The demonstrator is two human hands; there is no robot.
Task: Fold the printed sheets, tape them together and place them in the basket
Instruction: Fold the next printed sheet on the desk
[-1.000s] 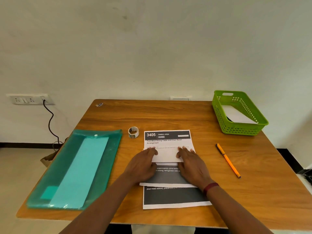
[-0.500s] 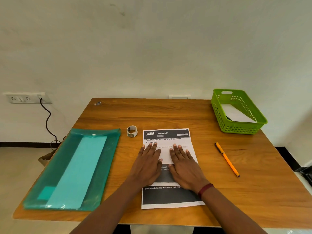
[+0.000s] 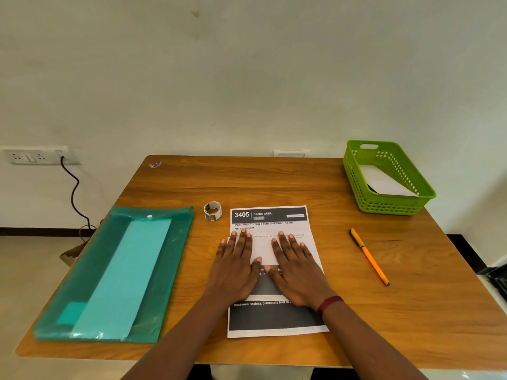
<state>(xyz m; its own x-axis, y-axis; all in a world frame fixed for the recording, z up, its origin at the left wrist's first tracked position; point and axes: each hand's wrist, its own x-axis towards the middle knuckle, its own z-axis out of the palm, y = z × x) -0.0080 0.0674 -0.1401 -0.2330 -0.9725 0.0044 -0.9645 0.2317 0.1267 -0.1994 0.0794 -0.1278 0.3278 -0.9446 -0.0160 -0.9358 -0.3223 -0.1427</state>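
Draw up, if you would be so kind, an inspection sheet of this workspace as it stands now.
Surface: wooden table, no spills or damage seen.
Job's things: printed sheets lie at the near middle, with a white folded flap on top; tape roll sits by their far left corner; green basket at the far right holds white paper.
Clutter: teal folder on the left; orange pen on the right; small scrap at the far left corner.
Hands: left hand and right hand lie flat, fingers straight, pressing the flap; maroon band on the right wrist.
Cables: black cable hangs from the wall socket, off the table.
Surroundings: pale wall; dark object at the right edge, unclear.
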